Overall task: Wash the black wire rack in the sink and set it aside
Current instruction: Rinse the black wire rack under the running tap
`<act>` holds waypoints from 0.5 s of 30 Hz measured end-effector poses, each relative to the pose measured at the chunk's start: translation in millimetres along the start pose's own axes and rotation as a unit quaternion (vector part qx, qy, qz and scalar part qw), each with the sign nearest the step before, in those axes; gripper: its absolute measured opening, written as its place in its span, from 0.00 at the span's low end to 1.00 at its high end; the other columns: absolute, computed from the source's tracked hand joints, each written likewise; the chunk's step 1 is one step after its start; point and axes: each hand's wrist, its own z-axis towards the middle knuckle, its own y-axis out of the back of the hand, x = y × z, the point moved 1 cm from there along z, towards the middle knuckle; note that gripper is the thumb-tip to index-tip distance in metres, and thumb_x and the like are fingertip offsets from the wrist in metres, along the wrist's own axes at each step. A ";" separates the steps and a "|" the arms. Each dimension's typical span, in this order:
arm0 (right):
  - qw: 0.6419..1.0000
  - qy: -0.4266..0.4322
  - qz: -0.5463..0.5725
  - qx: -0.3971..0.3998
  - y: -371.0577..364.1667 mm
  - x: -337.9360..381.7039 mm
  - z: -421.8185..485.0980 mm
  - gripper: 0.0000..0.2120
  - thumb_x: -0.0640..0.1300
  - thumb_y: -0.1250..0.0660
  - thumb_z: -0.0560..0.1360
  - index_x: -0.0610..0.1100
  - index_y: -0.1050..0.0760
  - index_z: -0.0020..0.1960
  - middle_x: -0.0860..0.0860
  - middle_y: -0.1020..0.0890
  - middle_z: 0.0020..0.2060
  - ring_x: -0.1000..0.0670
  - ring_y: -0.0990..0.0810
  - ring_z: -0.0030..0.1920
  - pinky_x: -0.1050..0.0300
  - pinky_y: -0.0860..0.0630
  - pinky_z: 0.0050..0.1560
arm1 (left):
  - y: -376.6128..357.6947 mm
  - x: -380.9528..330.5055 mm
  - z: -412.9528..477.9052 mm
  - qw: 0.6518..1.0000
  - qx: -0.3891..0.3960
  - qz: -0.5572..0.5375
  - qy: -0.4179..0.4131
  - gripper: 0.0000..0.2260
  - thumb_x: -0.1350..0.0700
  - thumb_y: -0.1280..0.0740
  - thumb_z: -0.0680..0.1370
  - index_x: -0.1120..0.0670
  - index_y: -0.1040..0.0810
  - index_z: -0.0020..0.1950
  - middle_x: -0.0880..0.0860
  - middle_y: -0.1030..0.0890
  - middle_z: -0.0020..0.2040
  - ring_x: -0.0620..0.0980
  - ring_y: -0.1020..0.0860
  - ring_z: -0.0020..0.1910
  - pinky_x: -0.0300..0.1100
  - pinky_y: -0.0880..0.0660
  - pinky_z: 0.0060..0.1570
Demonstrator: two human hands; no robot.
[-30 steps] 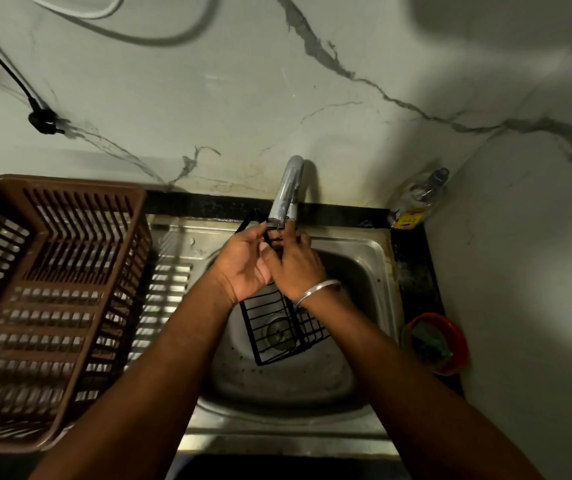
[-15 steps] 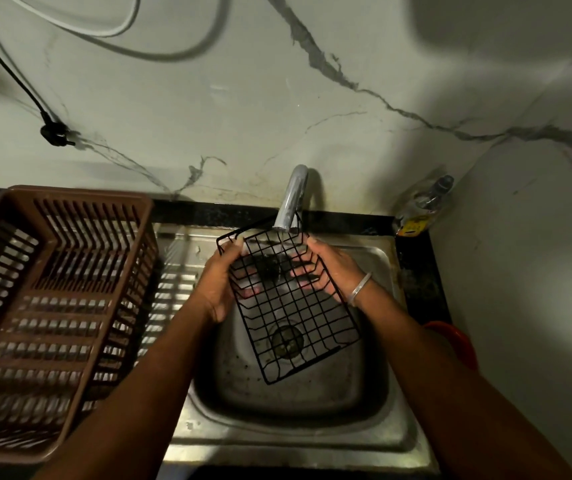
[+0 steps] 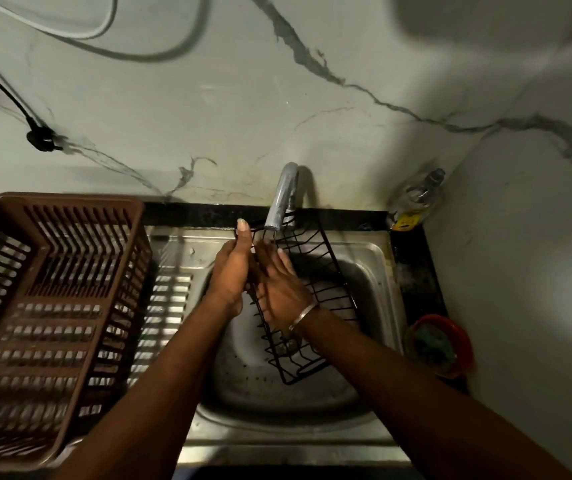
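The black wire rack [image 3: 339, 268] is partly hidden by the left hand [image 3: 230, 271] and right hand [image 3: 281, 285]; the brown dish basket [image 3: 69, 200] is cut off at left; the red bowl [image 3: 464, 337] is blurred.

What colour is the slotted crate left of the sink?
Brown; the crate shows clearly in the head view.

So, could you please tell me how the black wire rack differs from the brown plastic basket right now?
The black wire rack is thin wire; the brown basket is slatted plastic. The rack is tilted over the sink, below the tap, between the left hand and right hand; the basket sits level left of the basin, untouched. Both are open grids holding no dishes.
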 end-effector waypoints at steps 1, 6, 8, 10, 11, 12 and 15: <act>0.999 0.021 -0.032 0.002 -4.3 -9.8 -0.3 0.32 0.54 0.56 0.83 0.45 0.52 0.84 0.43 0.50 0.83 0.42 0.58 0.83 0.40 0.55 0.82 | 2.4 1.3 0.5 1.000 0.002 -0.006 0.004 0.43 0.17 0.36 0.67 0.53 0.16 0.62 0.55 0.12 0.55 0.56 0.14 0.58 0.61 0.19 0.62; 0.992 -0.084 -0.088 -0.045 -18.2 -3.4 -1.0 0.33 0.56 0.53 0.83 0.47 0.57 0.84 0.48 0.55 0.84 0.38 0.65 0.82 0.33 0.56 0.80 | 1.6 -1.6 -0.7 1.000 -0.004 -0.011 -0.010 0.42 0.20 0.37 0.71 0.57 0.16 0.61 0.59 0.12 0.52 0.60 0.13 0.53 0.53 0.17 0.47; 0.995 -0.033 -0.078 -0.043 -26.2 2.5 -3.6 0.33 0.55 0.52 0.83 0.46 0.54 0.84 0.46 0.52 0.84 0.41 0.60 0.83 0.34 0.55 0.80 | 2.6 -1.9 1.5 1.000 0.001 -0.008 0.003 0.44 0.18 0.36 0.68 0.57 0.15 0.60 0.61 0.12 0.53 0.60 0.14 0.55 0.53 0.19 0.51; 0.994 -0.047 -0.079 -0.057 -25.2 -9.8 -6.3 0.33 0.56 0.51 0.83 0.45 0.52 0.84 0.46 0.51 0.84 0.44 0.58 0.83 0.37 0.52 0.81 | 4.3 -0.6 -0.7 1.000 0.020 -0.006 0.007 0.43 0.20 0.37 0.70 0.56 0.15 0.62 0.60 0.12 0.54 0.61 0.14 0.57 0.56 0.20 0.57; 0.990 -0.093 -0.077 -0.072 -24.1 -13.8 -5.9 0.33 0.56 0.52 0.84 0.45 0.54 0.84 0.46 0.54 0.84 0.45 0.60 0.83 0.38 0.53 0.81 | 3.6 0.4 -2.6 1.000 0.025 -0.005 0.004 0.42 0.21 0.38 0.71 0.56 0.16 0.63 0.58 0.12 0.55 0.61 0.14 0.57 0.56 0.20 0.58; 0.983 -0.144 -0.079 -0.085 -24.0 -12.9 -5.5 0.33 0.56 0.54 0.84 0.45 0.57 0.84 0.47 0.57 0.84 0.44 0.63 0.83 0.39 0.54 0.81 | 0.7 -0.2 -5.7 1.000 0.025 -0.004 -0.001 0.41 0.22 0.39 0.72 0.55 0.16 0.64 0.58 0.12 0.54 0.59 0.13 0.56 0.55 0.19 0.56; 0.965 -0.222 -0.067 -0.122 -33.4 7.2 -7.1 0.32 0.55 0.54 0.86 0.45 0.60 0.84 0.47 0.61 0.83 0.43 0.65 0.82 0.39 0.58 0.81 | -10.7 -3.8 -12.7 1.000 0.019 0.003 -0.024 0.38 0.24 0.38 0.73 0.55 0.16 0.62 0.55 0.11 0.52 0.56 0.12 0.53 0.49 0.19 0.48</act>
